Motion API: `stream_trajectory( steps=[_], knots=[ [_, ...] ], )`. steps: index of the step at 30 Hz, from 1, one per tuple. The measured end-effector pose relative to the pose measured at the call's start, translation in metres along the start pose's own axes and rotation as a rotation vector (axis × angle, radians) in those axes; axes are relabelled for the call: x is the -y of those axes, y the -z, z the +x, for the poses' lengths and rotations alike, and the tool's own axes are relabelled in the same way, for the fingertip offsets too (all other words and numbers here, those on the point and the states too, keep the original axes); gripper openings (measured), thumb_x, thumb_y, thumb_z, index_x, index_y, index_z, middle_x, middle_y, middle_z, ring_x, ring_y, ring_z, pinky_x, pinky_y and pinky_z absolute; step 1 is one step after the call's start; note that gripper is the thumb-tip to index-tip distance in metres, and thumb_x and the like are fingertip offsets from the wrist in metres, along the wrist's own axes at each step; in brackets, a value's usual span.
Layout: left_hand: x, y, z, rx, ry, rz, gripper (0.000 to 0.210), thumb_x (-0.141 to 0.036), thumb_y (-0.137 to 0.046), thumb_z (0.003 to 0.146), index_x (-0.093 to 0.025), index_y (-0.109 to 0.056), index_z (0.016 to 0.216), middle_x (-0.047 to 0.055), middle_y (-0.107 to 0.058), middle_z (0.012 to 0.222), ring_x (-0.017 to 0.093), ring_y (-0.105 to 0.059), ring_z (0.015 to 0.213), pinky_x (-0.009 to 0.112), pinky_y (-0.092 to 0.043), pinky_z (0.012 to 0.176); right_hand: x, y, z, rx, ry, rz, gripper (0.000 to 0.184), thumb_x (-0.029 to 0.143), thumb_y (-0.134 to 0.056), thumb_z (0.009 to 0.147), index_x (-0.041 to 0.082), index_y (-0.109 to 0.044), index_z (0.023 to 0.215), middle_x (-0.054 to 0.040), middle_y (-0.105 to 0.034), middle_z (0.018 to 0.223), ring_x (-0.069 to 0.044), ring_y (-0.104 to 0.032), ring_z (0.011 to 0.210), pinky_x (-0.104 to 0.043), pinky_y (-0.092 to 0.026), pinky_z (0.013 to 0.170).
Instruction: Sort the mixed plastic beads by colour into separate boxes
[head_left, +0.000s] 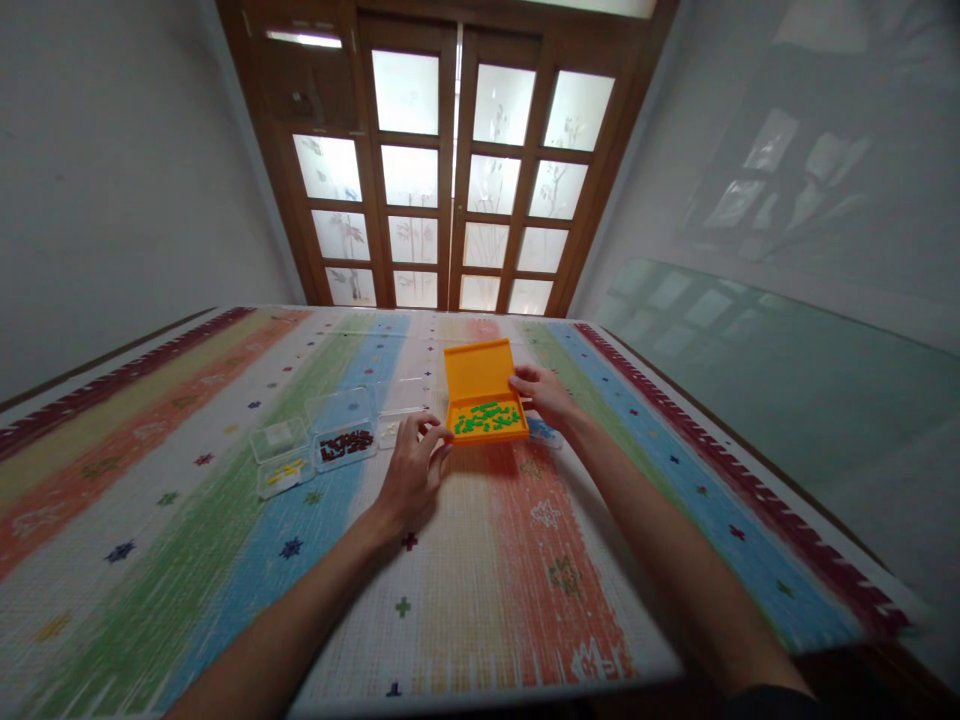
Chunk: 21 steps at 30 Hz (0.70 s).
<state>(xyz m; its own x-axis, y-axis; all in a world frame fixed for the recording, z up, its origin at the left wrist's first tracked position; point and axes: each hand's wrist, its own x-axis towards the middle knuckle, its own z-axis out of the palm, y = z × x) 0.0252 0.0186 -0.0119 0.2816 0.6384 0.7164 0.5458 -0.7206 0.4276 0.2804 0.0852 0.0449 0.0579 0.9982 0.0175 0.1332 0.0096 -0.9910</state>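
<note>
An orange hinged box [480, 372] is held with its lid up, a little above or on the striped cloth; its exact height I cannot tell. Small green pieces [486, 417] lie scattered in its lower half. At the box's front left corner, my left hand [417, 460] grips the edge between thumb and fingers. My right hand [546, 394] closes on the right side, its thumb by the hinge. Partly behind my left hand stands a clear box [390, 428] with small pale pieces. Blue pieces [541, 430] show under my right wrist.
Left of my hands, an open clear box holds dark red-brown pieces [346, 444], and another holds yellow pieces [285, 470]. A striped cloth [465, 580] covers the table. A glass panel [795, 350] leans along the right wall; wooden doors [454, 160] stand beyond the far edge.
</note>
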Motion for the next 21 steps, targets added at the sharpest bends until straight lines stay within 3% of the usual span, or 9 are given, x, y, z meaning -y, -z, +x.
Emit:
stream_trajectory(
  steps=[6,10,13,17,21],
  knots=[
    [-0.005,0.001,-0.003,-0.018,0.106,-0.255,0.027,-0.024,-0.053,0.097,-0.024,-0.054,0.124,0.011,-0.054,0.125,0.020,-0.059,0.105,0.036,-0.056,0.083,-0.003,0.010,-0.024,-0.020,0.075,0.204,0.042,0.043,-0.080,0.067,0.022,-0.067,0.101,-0.0051,-0.075,0.103,-0.020,-0.070,0.084,-0.026,-0.056,0.060],
    [-0.004,0.000,-0.007,0.104,0.304,-0.612,0.061,-0.034,-0.060,0.095,-0.028,-0.033,0.149,0.018,-0.038,0.154,0.019,-0.064,0.106,0.035,-0.058,0.086,-0.012,0.011,-0.035,-0.043,0.091,0.215,0.050,0.051,-0.081,0.065,0.024,-0.067,0.105,-0.0056,-0.075,0.107,-0.023,-0.070,0.091,-0.029,-0.057,0.063],
    [-0.002,-0.001,-0.008,0.217,0.397,-0.831,0.083,-0.041,-0.066,0.090,-0.028,-0.018,0.157,0.022,-0.023,0.163,0.022,-0.066,0.109,0.038,-0.057,0.092,-0.020,0.009,-0.041,-0.053,0.091,0.245,0.051,0.051,-0.082,0.064,0.024,-0.067,0.105,-0.0056,-0.075,0.105,-0.024,-0.071,0.093,-0.031,-0.057,0.067],
    [-0.005,0.003,-0.008,0.318,0.448,-0.965,0.093,-0.045,-0.075,0.083,-0.025,-0.024,0.158,0.022,-0.018,0.164,0.031,-0.063,0.121,0.044,-0.055,0.098,-0.027,0.008,-0.046,-0.058,0.074,0.289,0.054,0.052,-0.085,0.059,0.024,-0.068,0.102,-0.0067,-0.075,0.108,-0.025,-0.071,0.092,-0.033,-0.057,0.070],
    [-0.013,0.007,-0.007,0.353,0.454,-1.065,0.087,-0.043,-0.076,0.082,-0.027,-0.032,0.155,0.018,-0.030,0.161,0.035,-0.061,0.125,0.048,-0.055,0.099,-0.029,0.006,-0.049,-0.070,0.070,0.285,0.054,0.054,-0.084,0.061,0.024,-0.068,0.104,-0.0073,-0.074,0.112,-0.025,-0.071,0.094,-0.033,-0.057,0.070]
  ],
)
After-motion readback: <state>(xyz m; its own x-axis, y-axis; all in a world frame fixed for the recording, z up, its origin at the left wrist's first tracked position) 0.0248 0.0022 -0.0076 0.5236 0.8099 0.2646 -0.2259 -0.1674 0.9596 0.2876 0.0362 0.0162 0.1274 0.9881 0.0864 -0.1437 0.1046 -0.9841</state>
